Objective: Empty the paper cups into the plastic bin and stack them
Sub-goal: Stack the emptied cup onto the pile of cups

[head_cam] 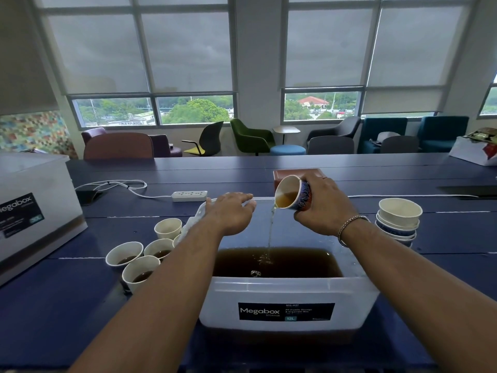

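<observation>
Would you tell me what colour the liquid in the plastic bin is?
The liquid is dark brown; head view shows it.

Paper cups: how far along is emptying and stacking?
Done: a stack of empties stands right of the plastic bin. In hand: the right hand tips a cup, brown liquid streaming into the bin; the left hand rests at its far rim. Left: the cluster of cups left of the bin, at least three holding liquid.
</observation>
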Demonstrator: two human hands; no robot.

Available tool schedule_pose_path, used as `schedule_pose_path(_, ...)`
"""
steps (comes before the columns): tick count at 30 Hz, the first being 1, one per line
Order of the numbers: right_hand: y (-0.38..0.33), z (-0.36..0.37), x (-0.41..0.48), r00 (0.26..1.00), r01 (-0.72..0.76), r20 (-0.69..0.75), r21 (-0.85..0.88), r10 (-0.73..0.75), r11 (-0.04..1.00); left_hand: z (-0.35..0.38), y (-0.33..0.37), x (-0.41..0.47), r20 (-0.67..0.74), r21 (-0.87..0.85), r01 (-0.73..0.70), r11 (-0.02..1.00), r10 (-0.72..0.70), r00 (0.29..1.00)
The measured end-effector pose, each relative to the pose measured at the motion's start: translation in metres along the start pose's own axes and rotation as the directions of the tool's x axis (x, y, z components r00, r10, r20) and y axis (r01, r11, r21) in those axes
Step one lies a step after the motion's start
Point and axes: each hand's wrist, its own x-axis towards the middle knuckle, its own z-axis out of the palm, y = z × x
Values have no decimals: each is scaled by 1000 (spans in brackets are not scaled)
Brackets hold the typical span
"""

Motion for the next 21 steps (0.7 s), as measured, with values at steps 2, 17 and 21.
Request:
schedule_pose_path(2, 0, 0, 0, 1000, 3, -2, -9, -3, 1000, 0, 0, 0, 0, -3, 0, 1000, 0, 1000)
schedule_pose_path(17, -2, 0, 0, 1000, 15, -10, -61, -15, 998, 1, -3, 1, 0, -15, 0, 1000, 0, 1000)
schedule_pose_path(21, -2, -1, 0, 1000, 19, -10, -75, -20, 997, 0, -1, 0, 2, -18, 0, 1000, 0, 1000)
